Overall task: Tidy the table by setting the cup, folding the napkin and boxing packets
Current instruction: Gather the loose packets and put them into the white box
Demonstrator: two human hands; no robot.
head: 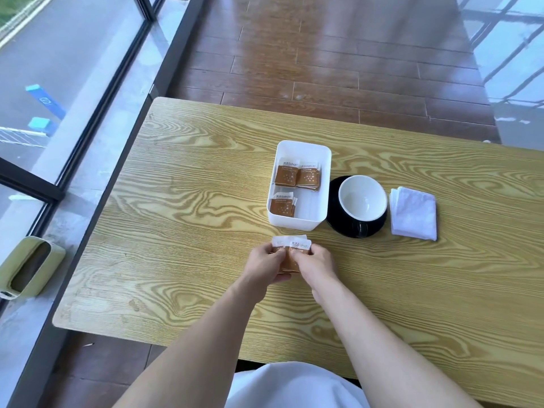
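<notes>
**Last packets squared up before boxing**

Centre frame, both hands work a small stack of packets [291, 254] on the table [176, 201] — left hand [265, 265] and right hand [313, 265] pinch it from either side, fingers curled in, likely evening the edges. Just above, the white box [316, 195] already holds more packets. Right of it: cup [362, 198] set on black saucer [338, 222], napkin [413, 213] folded
</notes>
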